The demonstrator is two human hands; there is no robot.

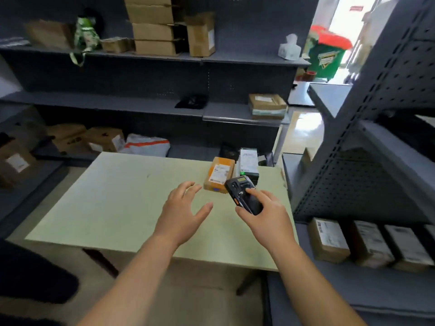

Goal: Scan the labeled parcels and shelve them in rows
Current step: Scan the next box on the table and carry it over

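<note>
A small brown cardboard parcel [219,174] with a white label lies near the far right of the pale green table [122,198]. Beside it on the right is a dark box with a white label [247,164]. My right hand [268,215] grips a black handheld scanner [243,193], its head just over the near right corner of the brown parcel. My left hand [182,211] hovers over the table with fingers spread, just left of the parcel and not touching it. Labeled parcels [328,240] stand in a row on the low right shelf.
Dark grey shelving runs along the back, with cardboard boxes [153,24] on top, a parcel [267,105] on the middle shelf and boxes plus a white mailer bag [146,145] low down. A pegboard rack [367,147] rises at right. A green bin [327,55] stands by the doorway.
</note>
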